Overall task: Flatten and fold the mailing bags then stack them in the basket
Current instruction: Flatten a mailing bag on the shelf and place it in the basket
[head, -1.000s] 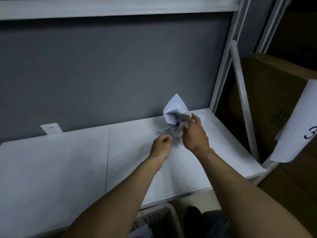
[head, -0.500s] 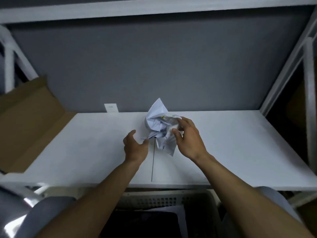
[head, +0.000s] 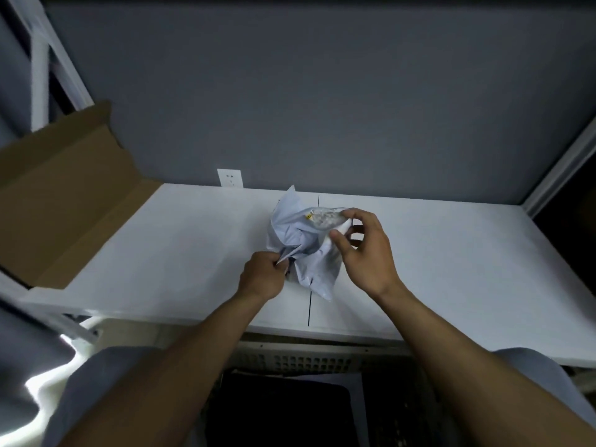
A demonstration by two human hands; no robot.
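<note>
A crumpled pale grey mailing bag [head: 301, 240] stands bunched up in the middle of the white shelf [head: 180, 240]. My left hand [head: 263, 277] pinches its lower left corner with curled fingers. My right hand [head: 362, 253] holds the bag's right side, index finger on the upper edge and thumb against the front. A white perforated basket [head: 309, 361] sits below the shelf's front edge, between my forearms; its inside is dark, with a pale sheet partly showing.
An open brown cardboard box [head: 64, 195] lies at the left end of the shelf. A grey wall with a white socket [head: 230, 178] backs the shelf. White rack posts [head: 561, 166] stand at both sides.
The view swung left, bringing the bag to the shelf's middle. My left hand closed from open beside the bag to pinching its lower corner. My right hand has kept hold of the bag.
</note>
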